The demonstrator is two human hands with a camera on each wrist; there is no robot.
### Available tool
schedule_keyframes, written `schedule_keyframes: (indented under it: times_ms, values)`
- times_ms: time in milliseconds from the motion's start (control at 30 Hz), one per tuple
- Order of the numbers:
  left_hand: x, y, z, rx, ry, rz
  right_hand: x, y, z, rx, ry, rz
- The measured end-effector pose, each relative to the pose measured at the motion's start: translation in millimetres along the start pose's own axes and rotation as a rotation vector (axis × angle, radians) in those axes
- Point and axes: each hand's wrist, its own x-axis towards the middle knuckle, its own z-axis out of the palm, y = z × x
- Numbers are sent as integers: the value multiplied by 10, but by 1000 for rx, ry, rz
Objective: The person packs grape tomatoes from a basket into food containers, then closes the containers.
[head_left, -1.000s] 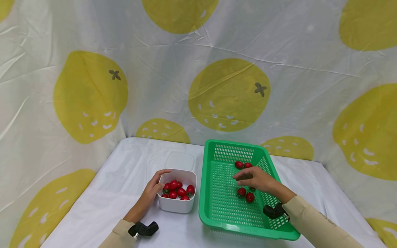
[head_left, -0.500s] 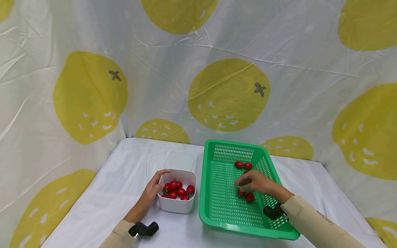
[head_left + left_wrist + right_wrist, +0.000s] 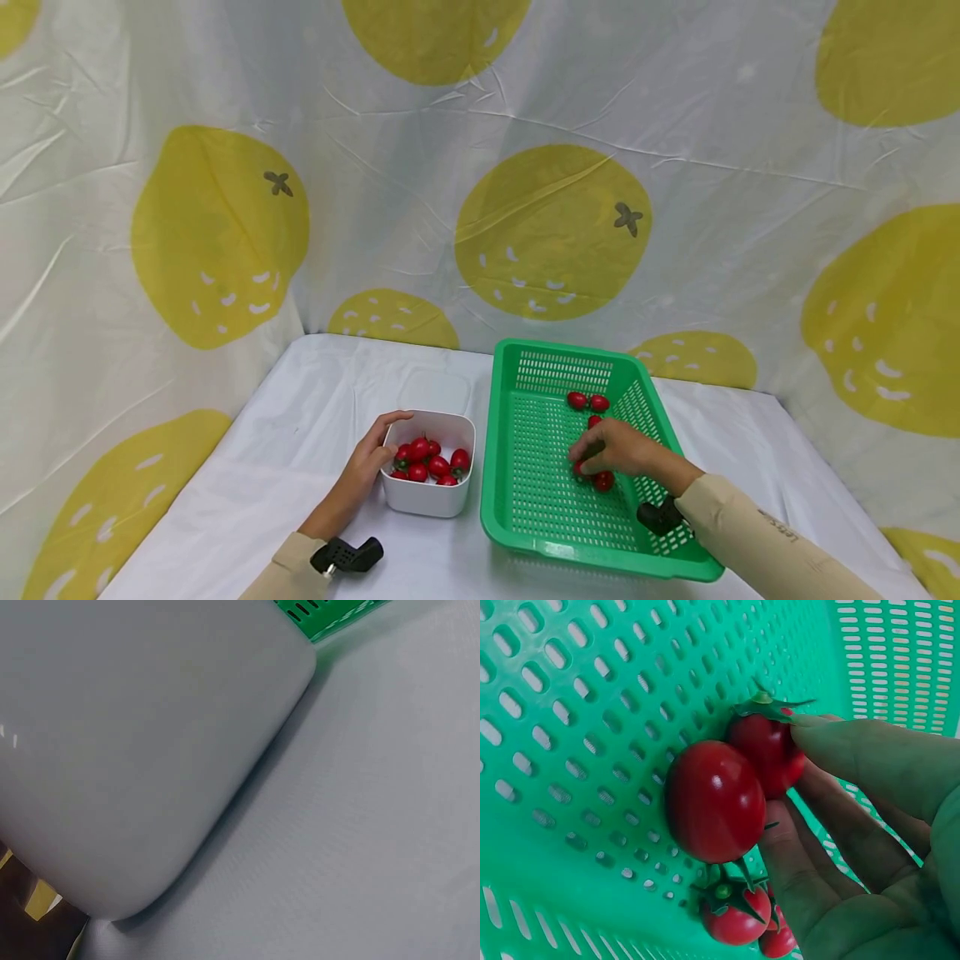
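Observation:
My left hand (image 3: 366,457) holds the left side of a white square container (image 3: 425,498), its thumb over the rim. Several red cherry tomatoes (image 3: 438,465) lie inside. The left wrist view shows mostly the container's outer wall (image 3: 150,735). Inside a green perforated basket (image 3: 532,475), my right hand (image 3: 618,450) is low over the tomatoes. Seen from the right wrist, its thumb and fingers pinch a cherry tomato (image 3: 765,750) with a green calyx. Another tomato (image 3: 715,802) touches it, and two more with stems, one of them a tomato (image 3: 736,919) with its calyx showing, lie below.
Farther back in the basket lie a few more tomatoes (image 3: 598,403). A pale, see-through lid (image 3: 435,392) rests on the white cloth behind the container. The basket's side wall (image 3: 660,417) rises beside the right forearm. A lemon-print curtain (image 3: 375,208) hangs behind the table.
My right hand has lowered and come slightly nearer, from above the basket's middle onto the front tomatoes, and its fingers have closed in. The left hand and container have stayed put.

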Motion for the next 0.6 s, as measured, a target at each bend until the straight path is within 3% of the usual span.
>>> schedule_keyframes:
  times_ms: [400, 600]
  values:
    - [-6, 13, -6, 6, 3, -21, -10, 27, 6, -51, -3, 2]
    - [-6, 8, -4, 2, -3, 1, -4, 40, 8, -70, 2, 14]
